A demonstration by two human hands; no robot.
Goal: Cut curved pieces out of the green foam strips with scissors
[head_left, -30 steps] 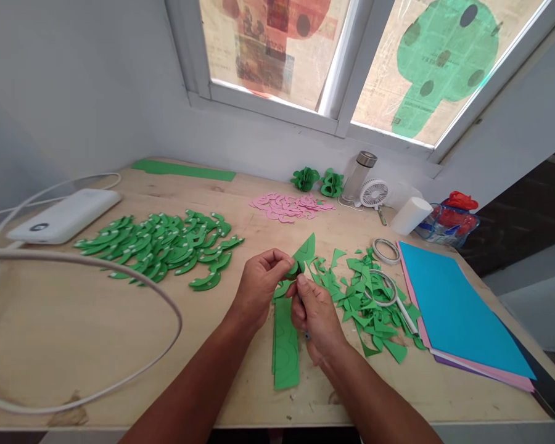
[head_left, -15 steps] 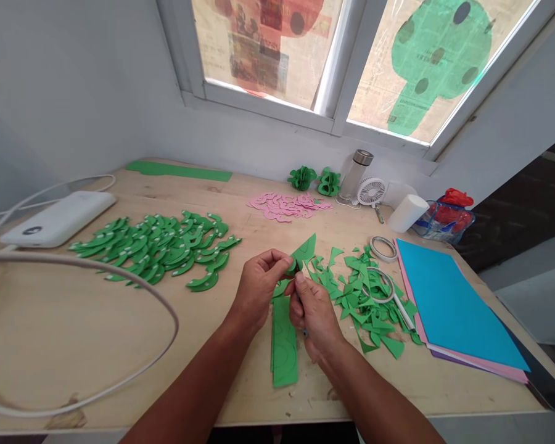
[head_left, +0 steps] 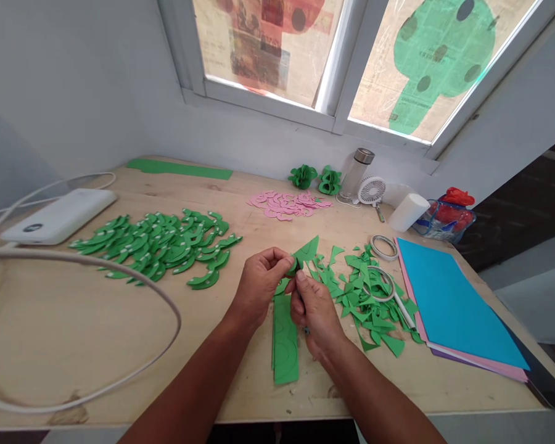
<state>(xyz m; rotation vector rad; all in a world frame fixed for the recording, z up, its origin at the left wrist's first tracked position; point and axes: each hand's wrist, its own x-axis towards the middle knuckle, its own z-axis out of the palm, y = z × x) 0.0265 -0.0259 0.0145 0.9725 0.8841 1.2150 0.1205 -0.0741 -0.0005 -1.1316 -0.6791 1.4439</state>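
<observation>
Between the thumb and fingers of my left hand (head_left: 260,282) is a piece of green paper (head_left: 307,248) with a curved line drawn on it. My right hand (head_left: 315,308) is closed around small scissors (head_left: 298,266). Their dark blades meet the paper's lower edge, and most of the handle is hidden in my fist. Under my hands lie green paper strips (head_left: 285,354) with curved outlines. Cut green curved pieces (head_left: 161,243) with white patches are heaped to the left. Loose green scraps (head_left: 365,296) spread out to the right.
Pink cut pieces (head_left: 287,205) lie farther back, before two green paper balls (head_left: 303,176), a bottle (head_left: 358,172) and a small fan (head_left: 371,190). Tape rolls (head_left: 383,247) and coloured sheets (head_left: 453,302) are at right. A white cable (head_left: 178,314) loops from a power bank (head_left: 62,216) at left.
The green paper and the scissors stay almost in place between my hands. The view has shifted very slightly.
</observation>
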